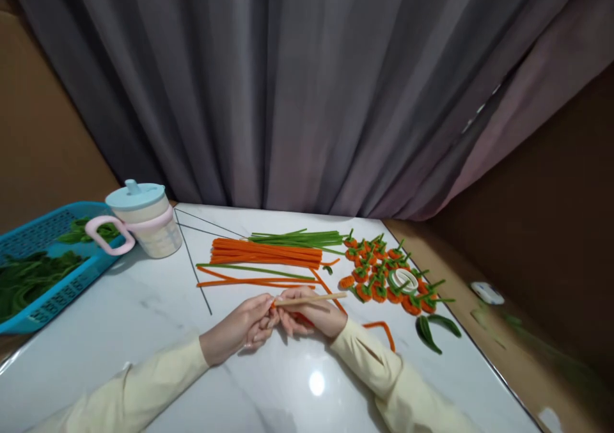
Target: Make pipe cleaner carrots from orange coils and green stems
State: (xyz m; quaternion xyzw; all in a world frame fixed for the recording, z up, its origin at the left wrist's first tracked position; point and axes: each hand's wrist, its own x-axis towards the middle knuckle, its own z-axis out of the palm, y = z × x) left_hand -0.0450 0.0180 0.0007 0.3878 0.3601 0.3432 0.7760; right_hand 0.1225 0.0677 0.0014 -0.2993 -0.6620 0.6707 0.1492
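My left hand point(254, 322) and my right hand point(311, 313) meet over the front middle of the table, fingers closed in a pinch. A thin wooden stick point(311, 300) runs from between the fingertips to the right, across the back of my right hand. At its left tip, a bit of orange pipe cleaner point(273, 304) shows between the fingers of my left hand. More orange shows under my right hand, partly hidden by its fingers. Just beyond the hands lie loose orange pipe cleaners point(254, 282) and a green one point(259, 270).
Behind are an orange pipe cleaner bundle point(266, 252) and green stems point(297, 237). Several orange-and-green pumpkin-like pieces point(363, 291) cluster right, with a white roll point(403, 281) among them and green leaf shapes point(426, 334) nearby. Leftward stand a lidded cup point(156, 231) and a blue basket point(71, 295).
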